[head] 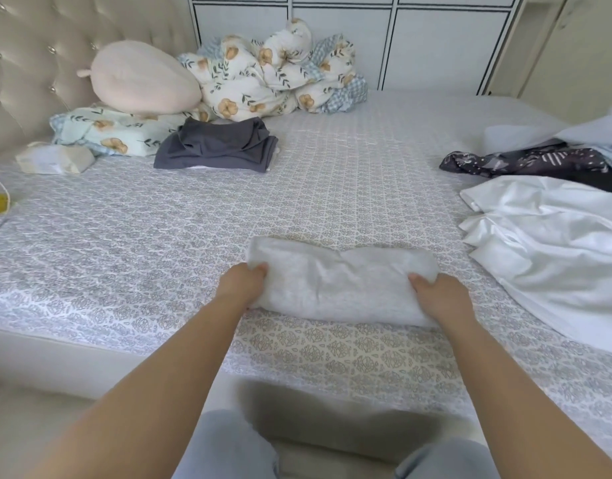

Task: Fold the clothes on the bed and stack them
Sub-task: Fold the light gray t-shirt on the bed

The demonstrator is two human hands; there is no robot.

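A folded light grey garment (342, 281) lies on the patterned bed sheet (159, 243) near the front edge. My left hand (242, 281) grips its left end, and my right hand (439, 295) grips its right end, thumbs on top. A folded dark grey garment (218, 146) sits on a small stack farther back, left of centre. Unfolded clothes lie at the right: a shiny white garment (553, 243), a dark patterned one (525, 162) and a pale blue one (598, 133).
A crumpled floral duvet (276, 70), a pink cushion (142, 77) and a floral pillow (107, 131) sit by the tufted headboard (21, 74). A tissue pack (52, 159) lies at the left. White cupboard doors (435, 39) stand behind the bed.
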